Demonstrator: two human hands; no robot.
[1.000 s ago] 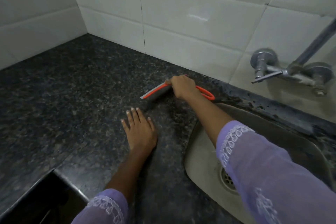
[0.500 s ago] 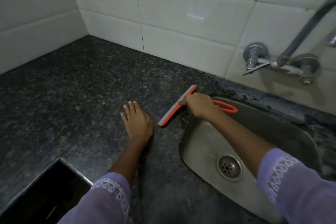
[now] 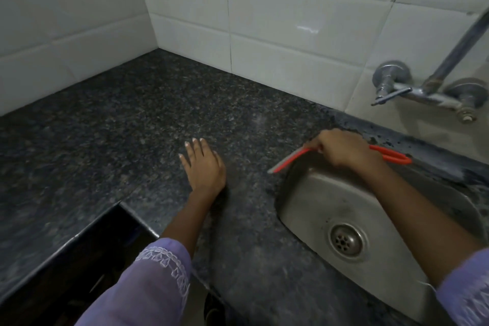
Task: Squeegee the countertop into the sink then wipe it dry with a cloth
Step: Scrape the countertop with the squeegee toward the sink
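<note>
Right hand (image 3: 341, 149) grips the orange squeegee (image 3: 289, 160) — blade at the sink's (image 3: 312, 193) far-left rim, handle loop trailing behind the sink. Left hand (image 3: 203, 167) spread flat on the dark tabletop (image 3: 132, 119), left of the sink.

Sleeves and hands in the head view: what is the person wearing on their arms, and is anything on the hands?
Both arms wear loose lilac sleeves. The left sleeve has white embroidered trim at its cuff; the right sleeve shows little detail. Forearms are uncovered. The left hand and right hand are ungloved, with no visible rings or bangles.
</note>
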